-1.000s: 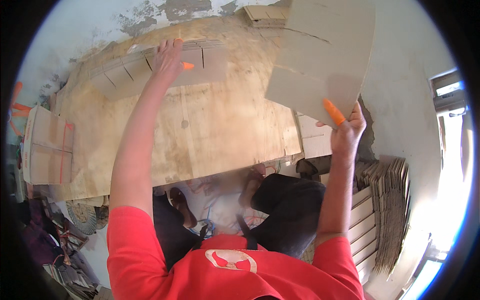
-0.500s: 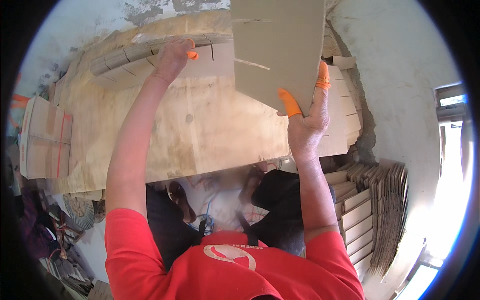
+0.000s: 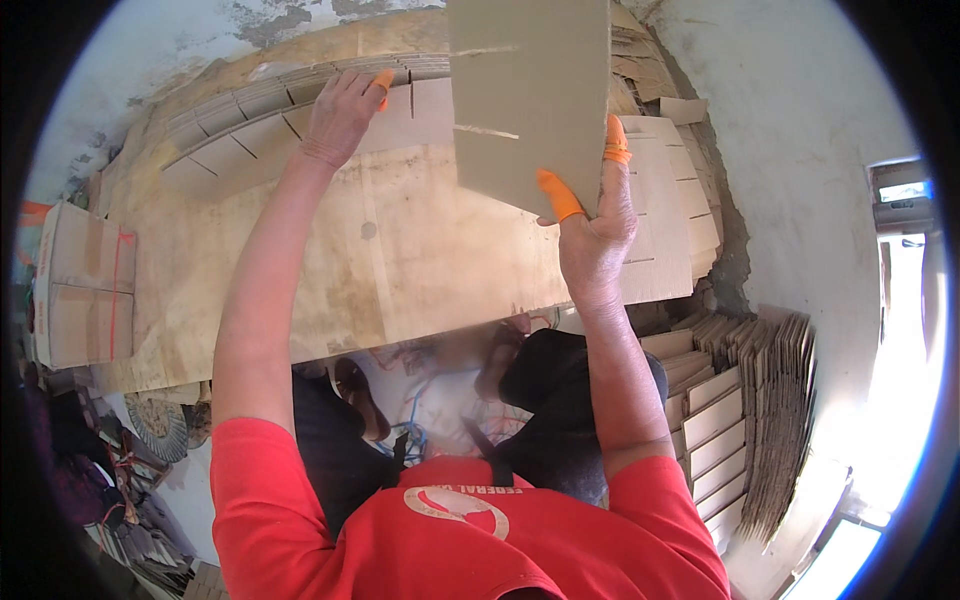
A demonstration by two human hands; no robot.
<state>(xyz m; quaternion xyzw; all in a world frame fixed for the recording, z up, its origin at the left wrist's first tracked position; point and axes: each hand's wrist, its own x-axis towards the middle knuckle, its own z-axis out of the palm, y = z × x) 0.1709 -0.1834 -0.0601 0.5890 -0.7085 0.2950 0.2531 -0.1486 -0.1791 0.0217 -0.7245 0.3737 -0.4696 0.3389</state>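
My right hand [image 3: 597,240], with orange rubber covers on the thumb and a finger, grips a broad grey-brown cardboard sheet [image 3: 530,110] by its lower right edge. Two slots are cut into that sheet's left side, and it stands raised above the table. At the back left, my left hand [image 3: 340,115] is closed over the top edge of a long slotted cardboard strip [image 3: 240,150]. This strip leans forward from a row of similar upright strips [image 3: 240,100] behind it. The raised sheet hides the strip's right end.
The wooden table [image 3: 350,260] runs between two plastered walls. Slotted cardboard pieces [image 3: 660,220] are stacked at its right end, with more bundles [image 3: 760,420] below. A cardboard box [image 3: 90,290] stands at the left edge. Cables [image 3: 415,410] lie on the floor by my feet.
The front strip under my left hand has come forward, widening the gap from the row behind. My right hand and its sheet have shifted slightly left.
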